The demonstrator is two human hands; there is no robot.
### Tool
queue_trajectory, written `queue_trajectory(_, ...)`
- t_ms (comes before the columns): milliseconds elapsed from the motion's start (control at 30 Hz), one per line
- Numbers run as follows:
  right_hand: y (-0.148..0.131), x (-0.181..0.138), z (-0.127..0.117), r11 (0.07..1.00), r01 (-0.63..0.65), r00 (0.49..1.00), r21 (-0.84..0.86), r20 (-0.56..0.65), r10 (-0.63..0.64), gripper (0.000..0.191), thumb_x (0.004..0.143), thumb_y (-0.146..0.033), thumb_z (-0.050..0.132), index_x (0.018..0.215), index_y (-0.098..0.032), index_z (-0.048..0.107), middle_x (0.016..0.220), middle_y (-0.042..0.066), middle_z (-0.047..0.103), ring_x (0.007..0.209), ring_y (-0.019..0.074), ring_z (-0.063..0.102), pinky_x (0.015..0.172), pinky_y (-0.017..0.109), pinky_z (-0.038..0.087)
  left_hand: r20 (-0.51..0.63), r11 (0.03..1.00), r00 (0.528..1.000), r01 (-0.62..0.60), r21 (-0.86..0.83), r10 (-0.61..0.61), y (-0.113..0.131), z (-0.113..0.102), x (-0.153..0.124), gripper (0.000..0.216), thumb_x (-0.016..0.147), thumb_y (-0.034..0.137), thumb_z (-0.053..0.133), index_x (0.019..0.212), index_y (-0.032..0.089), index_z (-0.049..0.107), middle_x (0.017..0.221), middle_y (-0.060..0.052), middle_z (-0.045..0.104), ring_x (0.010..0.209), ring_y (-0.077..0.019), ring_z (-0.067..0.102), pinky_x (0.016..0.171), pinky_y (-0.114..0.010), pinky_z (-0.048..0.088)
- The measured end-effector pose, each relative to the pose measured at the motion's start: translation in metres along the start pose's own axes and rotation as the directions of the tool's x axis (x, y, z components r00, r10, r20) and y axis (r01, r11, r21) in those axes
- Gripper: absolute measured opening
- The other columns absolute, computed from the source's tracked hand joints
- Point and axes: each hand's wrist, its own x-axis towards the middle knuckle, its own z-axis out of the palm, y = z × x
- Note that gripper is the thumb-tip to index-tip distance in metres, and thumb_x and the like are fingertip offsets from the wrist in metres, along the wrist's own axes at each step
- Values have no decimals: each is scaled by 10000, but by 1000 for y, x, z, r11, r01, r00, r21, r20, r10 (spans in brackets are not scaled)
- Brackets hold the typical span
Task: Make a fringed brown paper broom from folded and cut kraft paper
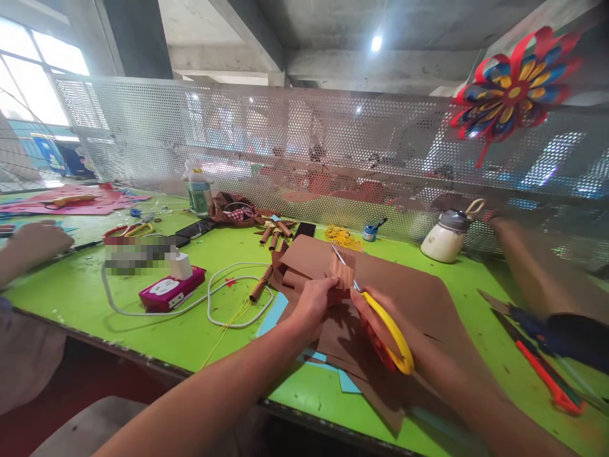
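Observation:
Between the fingertips of my left hand [314, 308] is a small piece of brown paper [343, 271], with lines running along it. My right hand [373, 317] grips a pair of scissors [394, 331] with yellow and red handles. The scissor blades lie against the paper piece, partly apart. Beneath both hands spreads a large brown paper sheet [419, 289], with light blue paper [349, 382] showing under its near edge. Left of my hands lies a brown paper roll [261, 284] tied with yellow string, and several similar rolls [273, 238] are farther back.
A purple box [172, 289] with a white charger [181, 266] and looped cable stands left. A cream jug [445, 238], a blue jar [370, 233] and yellow strings [342, 237] are behind. Another person's arm [528, 260] reaches in at right, near a red-handled tool [547, 377]; another person's hand [40, 244] is far left.

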Motion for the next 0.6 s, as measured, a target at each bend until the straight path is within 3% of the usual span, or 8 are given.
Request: queue_trajectory(600, -3, -5, -3, 992, 58, 998, -110, -8, -59, 286, 872, -324, 494, 1112, -175, 544, 1146, 61, 544, 965, 202, 560, 808, 381, 484, 31, 1000, 999, -15, 1, 15, -4, -1, 3, 165, 691, 270, 585, 642, 114, 601, 676, -102, 669, 594, -172, 615, 614, -267, 436)
